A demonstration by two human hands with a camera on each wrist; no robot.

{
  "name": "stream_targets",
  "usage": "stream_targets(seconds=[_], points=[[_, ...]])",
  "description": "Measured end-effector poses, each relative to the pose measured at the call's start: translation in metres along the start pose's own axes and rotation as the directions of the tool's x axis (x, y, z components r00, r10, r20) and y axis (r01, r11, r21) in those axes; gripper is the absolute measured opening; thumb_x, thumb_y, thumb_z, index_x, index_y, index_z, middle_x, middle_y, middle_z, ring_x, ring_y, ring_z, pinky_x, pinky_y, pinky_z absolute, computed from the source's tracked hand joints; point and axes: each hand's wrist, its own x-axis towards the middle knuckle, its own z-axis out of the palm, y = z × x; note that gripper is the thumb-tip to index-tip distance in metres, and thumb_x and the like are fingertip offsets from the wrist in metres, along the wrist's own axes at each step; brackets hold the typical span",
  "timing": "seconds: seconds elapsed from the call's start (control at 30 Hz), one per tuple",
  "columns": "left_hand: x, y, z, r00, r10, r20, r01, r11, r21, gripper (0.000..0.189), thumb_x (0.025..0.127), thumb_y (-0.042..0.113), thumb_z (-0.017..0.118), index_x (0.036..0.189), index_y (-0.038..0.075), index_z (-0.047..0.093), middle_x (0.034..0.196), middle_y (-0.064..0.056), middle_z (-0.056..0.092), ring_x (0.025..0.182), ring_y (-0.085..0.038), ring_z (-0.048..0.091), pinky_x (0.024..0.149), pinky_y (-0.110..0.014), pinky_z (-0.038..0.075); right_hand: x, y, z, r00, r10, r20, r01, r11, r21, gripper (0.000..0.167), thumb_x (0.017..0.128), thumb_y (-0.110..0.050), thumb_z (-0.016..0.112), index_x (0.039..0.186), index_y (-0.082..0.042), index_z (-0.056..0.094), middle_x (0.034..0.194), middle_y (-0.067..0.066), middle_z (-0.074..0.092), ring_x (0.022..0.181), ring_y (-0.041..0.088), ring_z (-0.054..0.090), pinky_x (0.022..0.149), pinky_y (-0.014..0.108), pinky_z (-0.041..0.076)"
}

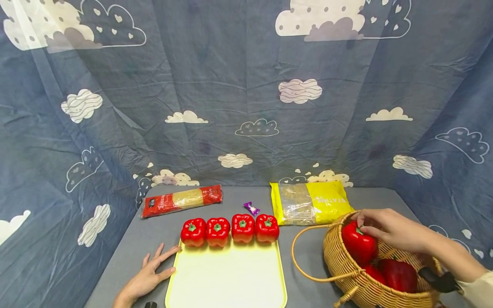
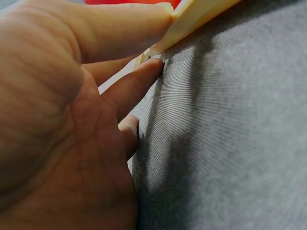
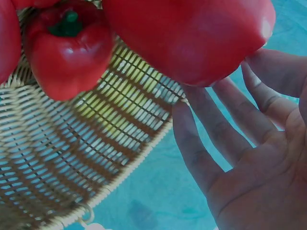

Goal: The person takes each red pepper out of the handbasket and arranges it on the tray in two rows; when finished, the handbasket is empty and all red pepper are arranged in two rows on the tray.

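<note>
Fingers (image 1: 371, 231) of the right hand (image 1: 398, 229) are curved around the stem end of one red pepper (image 1: 360, 248), gripping it at the mouth of a wicker basket (image 1: 333, 261) in the lower right of the head frame. Inside the basket lies another pepper (image 3: 67, 74), with more red pieces beside it. The left hand (image 1: 148, 273), lower left, has its fingers spread and nearly straight; index finger and thumb touch the left rim of a pale yellow tray (image 1: 226, 280) at the bottom middle. Four peppers (image 1: 218, 233) form a row along the tray's far edge. Behind them lie a red packet (image 1: 185, 201) at left, a purple-wrapped sweet (image 1: 251, 208) near the middle and a yellow packet (image 1: 313, 203) right of it.
</note>
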Motion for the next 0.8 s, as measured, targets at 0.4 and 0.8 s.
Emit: stream_targets(seconds=[0.4,0.8], points=[[0.000,0.001,0.001,1.000,-0.019,-0.016,0.020,1.000,0.016,0.060,0.099,0.028,0.063,0.153,0.012,0.044,0.160,-0.023,0.032,0.151,-0.051,-0.010,0.108,-0.073,-0.020,0.000,-0.010,-0.019,1.000,0.019,-0.012,-0.019,1.000,-0.004,0.019,0.094,-0.010,0.069,0.100,-0.022,0.056,0.110,-0.002,0.070,0.100,0.000,0.068,0.072,0.019,0.059],[0.000,0.001,0.001,0.999,-0.004,-0.033,0.004,1.000,0.012,0.059,0.098,0.031,0.064,0.152,0.013,0.045,0.159,-0.023,0.034,0.152,-0.049,-0.009,0.107,-0.075,-0.019,0.011,-0.028,-0.030,0.999,-0.008,-0.050,0.004,0.997,-0.075,0.024,0.092,-0.011,0.072,0.100,-0.027,0.056,0.107,-0.010,0.070,0.095,0.002,0.068,0.070,0.019,0.059]])
